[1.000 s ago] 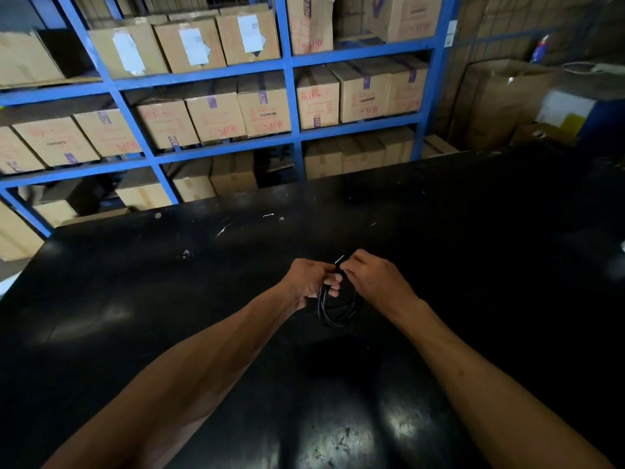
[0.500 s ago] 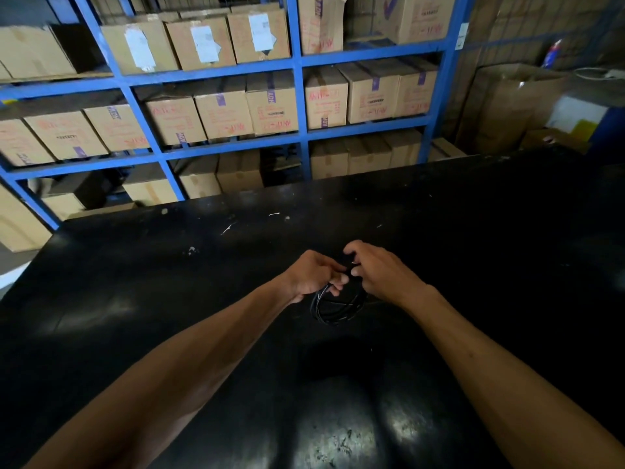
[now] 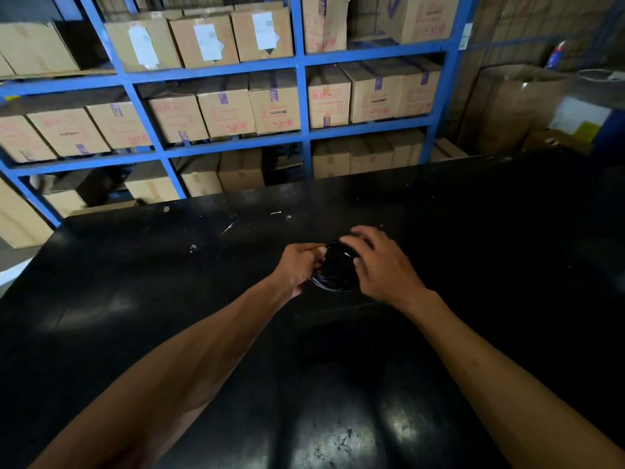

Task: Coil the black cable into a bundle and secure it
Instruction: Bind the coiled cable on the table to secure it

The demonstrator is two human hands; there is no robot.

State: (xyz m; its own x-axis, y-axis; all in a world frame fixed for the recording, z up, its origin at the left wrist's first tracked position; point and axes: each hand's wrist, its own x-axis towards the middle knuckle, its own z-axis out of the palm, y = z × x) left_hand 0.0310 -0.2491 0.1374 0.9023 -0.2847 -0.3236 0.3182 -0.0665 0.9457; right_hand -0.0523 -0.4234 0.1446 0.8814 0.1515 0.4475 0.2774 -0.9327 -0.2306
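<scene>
- Cable (image 3: 333,275), black and wound into a small round bundle, sits low over the black table (image 3: 135,316), right between two bare hands.
- The bundle is hard to see, because it is dark and the table is dark too. Only a thin shiny edge shows along its near side.
- I cannot tell if the bundle touches the table or is held just above it.
- The left hand (image 3: 299,265) is curled shut on the left side of the bundle, with its fingers pinching the loops.
- The right hand (image 3: 380,265) is over the right side of the bundle. Its fingers (image 3: 355,231) are spread and bent, reaching over the far edge of the loops.
- The right hand is a bit blurry, so I cannot tell if it grips the cable or only rests on it.
- A tiny pale bit (image 3: 347,254) shows on the bundle by the right thumb. It is too small to tell what it is.
- Both bare arms reach in from the near side of the table.
- A few small white specks (image 3: 275,213) lie on the table past the hands.
- Behind the table stands a blue shelf rack (image 3: 302,103) full of brown cardboard boxes (image 3: 274,106).
</scene>
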